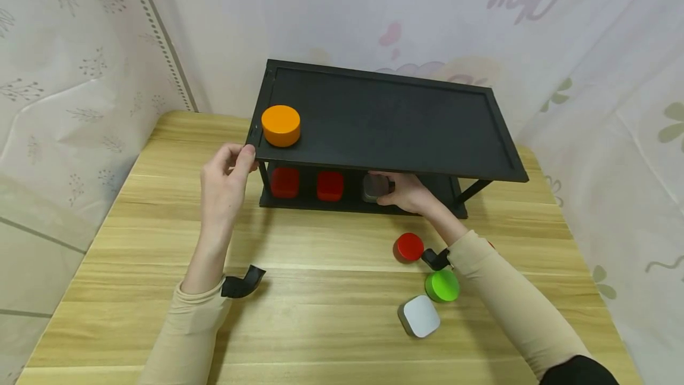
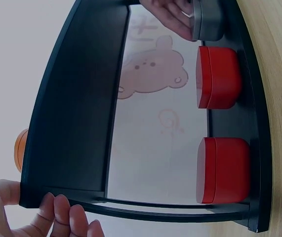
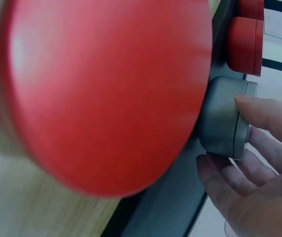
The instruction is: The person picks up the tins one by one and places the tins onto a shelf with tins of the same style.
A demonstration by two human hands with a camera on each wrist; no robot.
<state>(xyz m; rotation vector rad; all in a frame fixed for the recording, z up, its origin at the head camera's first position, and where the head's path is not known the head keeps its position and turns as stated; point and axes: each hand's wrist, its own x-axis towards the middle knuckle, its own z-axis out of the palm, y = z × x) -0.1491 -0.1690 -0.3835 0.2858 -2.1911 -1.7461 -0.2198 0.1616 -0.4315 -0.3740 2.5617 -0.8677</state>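
A grey tin is gripped by the right hand on the shelf's lower tier, beside two red tins. The shelf's top left corner is pinched by the left hand. Release seems called for next.

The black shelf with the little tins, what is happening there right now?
A person is working at a black shelf on a wooden table. The left hand grips the shelf's top left corner. The right hand holds a grey tin on the lower level, beside two red tins. An orange tin sits on top. A red round tin, a green tin and a white tin lie on the table.
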